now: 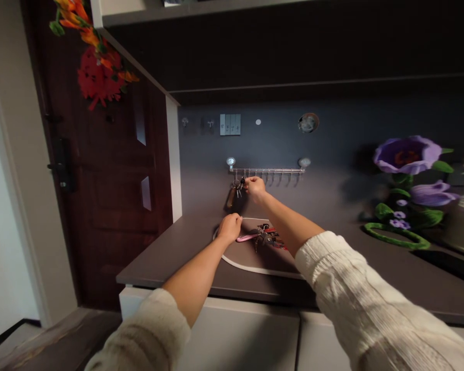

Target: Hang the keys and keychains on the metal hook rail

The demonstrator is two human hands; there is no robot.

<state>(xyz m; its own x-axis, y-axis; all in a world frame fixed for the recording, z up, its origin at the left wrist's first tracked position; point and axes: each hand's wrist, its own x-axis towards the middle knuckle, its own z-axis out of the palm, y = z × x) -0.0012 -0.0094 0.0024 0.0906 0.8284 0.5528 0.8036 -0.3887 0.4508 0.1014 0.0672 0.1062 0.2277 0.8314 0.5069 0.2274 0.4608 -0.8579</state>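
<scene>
My right hand is raised at the hook rail, its fingers pinched on a bunch of keys with a ring and a dark key head. A brown fob hangs beside those keys, at the left end of the rail. Lower down, my left hand is closed near the left edge of a light-rimmed tray; whatever its fingers hold, if anything, is hidden. On the tray lies a pile of keys with a pink strap, right of my left hand.
Purple artificial flowers with a green ring base stand on the countertop at right. A switch panel and two small hooks are on the wall. A dark shelf overhangs the counter. A brown door is at left.
</scene>
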